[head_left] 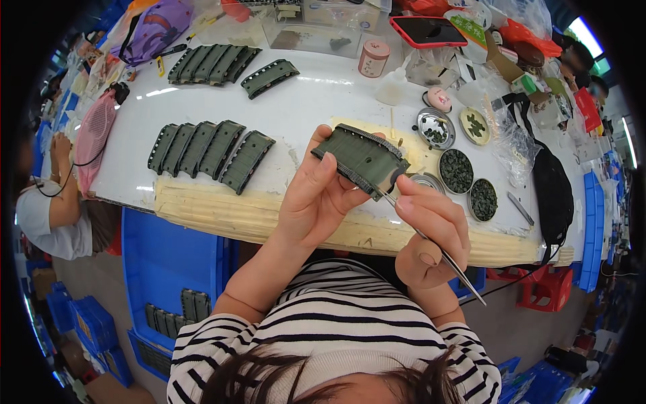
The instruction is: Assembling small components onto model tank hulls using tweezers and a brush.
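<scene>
My left hand is closed round a curved dark green plastic part with toothed edges, held tilted above the table's near side. Pinched in my right hand is a pair of metal tweezers; its tips touch the part's lower right end or lie very close to it. More of these curved parts lie in a row on the left of the table, and a similar group lies farther back. To the right, two round tins hold many small dark green pieces.
Two shallow round dishes hold fewer pieces. A pink canister and red-cased phone stand behind. A black bag hangs at the right edge. Below left is a blue crate; a person sits beyond.
</scene>
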`<move>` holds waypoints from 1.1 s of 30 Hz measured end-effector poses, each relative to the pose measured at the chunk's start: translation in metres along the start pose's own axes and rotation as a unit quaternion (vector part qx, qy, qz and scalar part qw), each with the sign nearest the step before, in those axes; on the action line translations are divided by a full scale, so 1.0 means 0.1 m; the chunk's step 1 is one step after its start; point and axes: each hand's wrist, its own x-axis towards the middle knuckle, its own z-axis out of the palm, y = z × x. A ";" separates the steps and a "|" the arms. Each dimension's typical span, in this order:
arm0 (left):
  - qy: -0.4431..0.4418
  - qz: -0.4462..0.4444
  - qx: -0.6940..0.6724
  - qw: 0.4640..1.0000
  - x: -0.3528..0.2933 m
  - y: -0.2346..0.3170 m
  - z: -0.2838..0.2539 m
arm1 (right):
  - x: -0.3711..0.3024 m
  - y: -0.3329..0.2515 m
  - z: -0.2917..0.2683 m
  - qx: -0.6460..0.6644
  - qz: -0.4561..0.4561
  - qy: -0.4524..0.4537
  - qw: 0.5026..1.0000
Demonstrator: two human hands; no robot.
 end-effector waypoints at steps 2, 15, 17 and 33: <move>-0.012 0.003 0.008 1.000 0.01 0.00 0.02 | 0.00 -0.01 0.00 0.000 0.003 0.002 1.000; -0.014 0.010 0.034 0.999 0.02 0.01 0.05 | -0.01 0.00 0.02 0.006 0.012 0.017 1.000; -0.010 0.010 0.039 0.999 0.02 0.01 0.06 | 0.00 -0.01 0.02 0.005 0.012 0.019 1.000; -0.009 0.009 0.034 0.999 0.03 -0.01 0.05 | 0.03 -0.01 0.05 0.000 0.015 0.042 0.999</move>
